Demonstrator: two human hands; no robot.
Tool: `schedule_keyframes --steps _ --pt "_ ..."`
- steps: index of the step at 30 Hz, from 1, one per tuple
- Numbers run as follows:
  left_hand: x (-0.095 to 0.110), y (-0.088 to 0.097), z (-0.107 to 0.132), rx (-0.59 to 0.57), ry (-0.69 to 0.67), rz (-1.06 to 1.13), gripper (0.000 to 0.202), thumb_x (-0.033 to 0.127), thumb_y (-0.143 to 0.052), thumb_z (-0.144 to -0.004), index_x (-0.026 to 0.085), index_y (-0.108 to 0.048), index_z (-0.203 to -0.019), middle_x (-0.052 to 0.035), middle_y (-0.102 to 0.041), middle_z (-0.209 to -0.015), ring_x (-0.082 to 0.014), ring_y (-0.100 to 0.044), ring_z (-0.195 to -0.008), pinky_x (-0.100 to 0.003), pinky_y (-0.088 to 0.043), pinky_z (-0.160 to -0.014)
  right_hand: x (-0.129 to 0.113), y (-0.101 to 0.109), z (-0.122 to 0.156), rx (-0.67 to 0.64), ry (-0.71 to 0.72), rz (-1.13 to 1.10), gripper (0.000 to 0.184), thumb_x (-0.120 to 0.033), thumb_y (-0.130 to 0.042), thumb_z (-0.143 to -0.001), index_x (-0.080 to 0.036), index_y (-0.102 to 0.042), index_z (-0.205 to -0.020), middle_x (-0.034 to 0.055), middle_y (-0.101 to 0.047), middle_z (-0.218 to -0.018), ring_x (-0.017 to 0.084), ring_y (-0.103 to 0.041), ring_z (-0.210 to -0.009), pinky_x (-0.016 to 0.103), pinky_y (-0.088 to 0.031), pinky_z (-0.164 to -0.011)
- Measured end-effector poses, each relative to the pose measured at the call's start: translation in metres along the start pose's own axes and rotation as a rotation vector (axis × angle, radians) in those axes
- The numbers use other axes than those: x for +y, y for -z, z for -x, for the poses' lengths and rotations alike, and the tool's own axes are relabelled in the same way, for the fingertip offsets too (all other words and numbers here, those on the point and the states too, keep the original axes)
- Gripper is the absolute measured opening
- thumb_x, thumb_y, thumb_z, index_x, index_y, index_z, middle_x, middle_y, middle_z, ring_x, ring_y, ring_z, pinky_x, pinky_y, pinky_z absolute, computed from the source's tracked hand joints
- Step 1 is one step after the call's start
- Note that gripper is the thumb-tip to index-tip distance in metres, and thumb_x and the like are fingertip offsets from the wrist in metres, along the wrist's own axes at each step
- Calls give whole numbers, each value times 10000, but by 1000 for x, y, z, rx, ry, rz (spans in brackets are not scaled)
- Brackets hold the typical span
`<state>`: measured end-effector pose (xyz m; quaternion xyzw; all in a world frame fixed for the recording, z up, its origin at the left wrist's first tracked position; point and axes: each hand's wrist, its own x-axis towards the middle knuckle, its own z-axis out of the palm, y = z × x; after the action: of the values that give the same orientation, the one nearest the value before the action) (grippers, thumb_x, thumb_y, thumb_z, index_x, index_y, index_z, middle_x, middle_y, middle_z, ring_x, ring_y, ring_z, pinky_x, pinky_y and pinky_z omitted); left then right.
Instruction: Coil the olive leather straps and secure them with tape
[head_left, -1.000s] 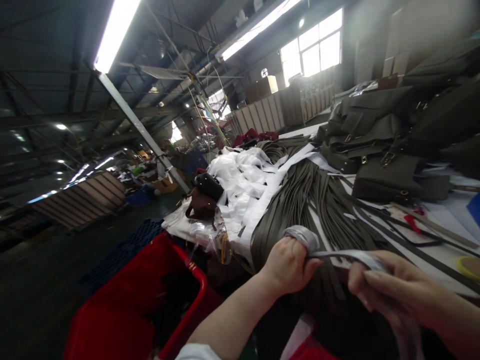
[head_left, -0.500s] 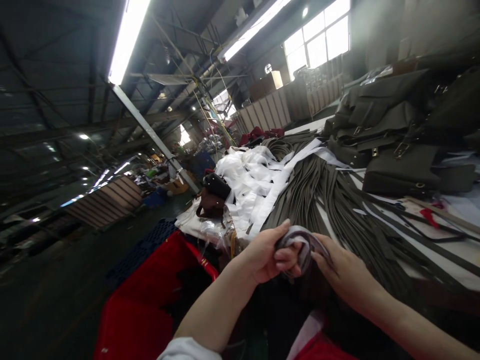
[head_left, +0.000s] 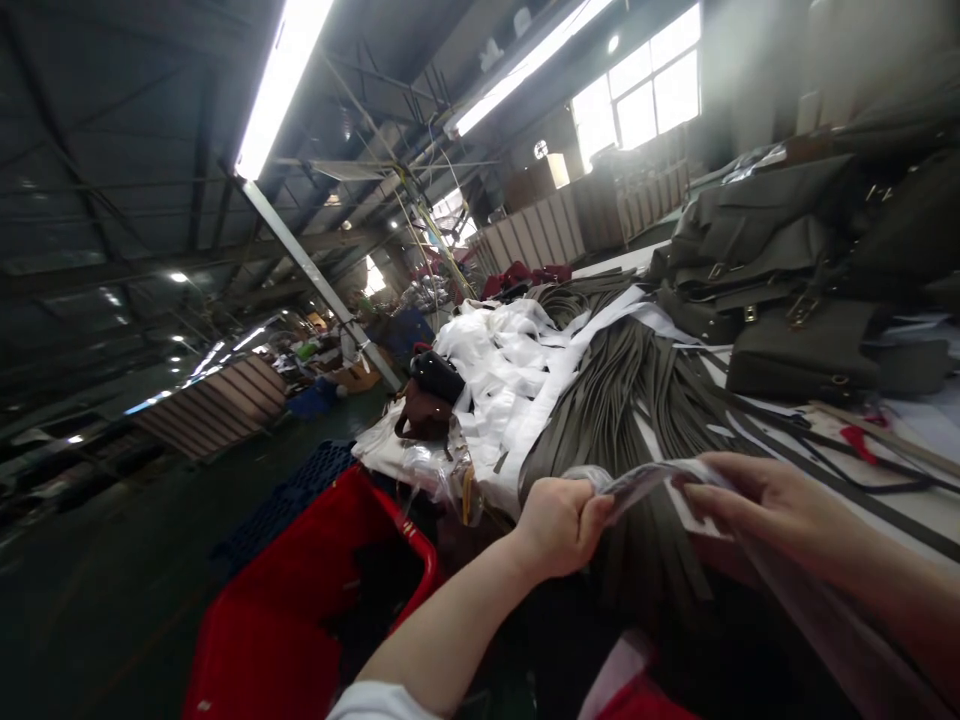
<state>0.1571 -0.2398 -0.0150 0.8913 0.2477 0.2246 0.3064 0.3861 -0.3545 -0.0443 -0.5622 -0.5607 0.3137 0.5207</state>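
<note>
Strip (head_left: 645, 479) between left grip (head_left: 559, 525) (and right (head_left: 780, 510))

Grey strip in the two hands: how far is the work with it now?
Done: a small bundle of the grey strip sits gathered in the grip of the left hand. In hand: the right hand pinches its free length, stretched between both. Left: more strip seems to trail down below that hand, not yet gathered.

The left hand (head_left: 559, 525) is closed in a fist. The left arm (head_left: 457, 630) reaches up from below. The right hand (head_left: 772, 510) is near it, fingers pinched together.
</note>
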Motion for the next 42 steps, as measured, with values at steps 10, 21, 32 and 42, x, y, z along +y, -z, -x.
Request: schedule_keyframes --steps 10,21,32,42 --pt "13 21 -9 -204 606 1107 660 667 -347 -953 146 -568 -613 100 -284 -317 -68 -266 -270 -241 -483 -471 29 -39 -6 26 162 459 436 -422 -508 -932 -194 -548 -1301 142 -698 -1224 320 -684 -1077 453 -525 -915" --pt "16 38 -41 499 153 1287 333 388 -441 -994 133 -655 -993 -16 -603 -730 -162 -618 -759 -377 -483 -978 -15 -83 21 -510 -117 -233 348 -486 -435 -1004 -189 -617 -1015 -19 -587 -664 126 -510 -580 231 -396 -539" --pt "-12 -23 -3 -69 29 25 346 475 -556 -898 214 -572 -671 -19 -517 -631 -210 -525 -657 -310 -414 -720 6 -5 4 -204 -94 -65 399 -580 -594 -882 -193 -661 -952 34 -677 -706 179 -593 -591 277 -442 -545" --pt "-28 -27 8 -487 543 871 715 823 -421 -808 160 -599 -608 79 -352 -318 -93 -362 -302 -279 -446 -485 45 -18 17 -324 -8 470 503 -509 -280 -1012 -235 -557 -695 9 -591 -603 187 -566 -568 296 -408 -581"
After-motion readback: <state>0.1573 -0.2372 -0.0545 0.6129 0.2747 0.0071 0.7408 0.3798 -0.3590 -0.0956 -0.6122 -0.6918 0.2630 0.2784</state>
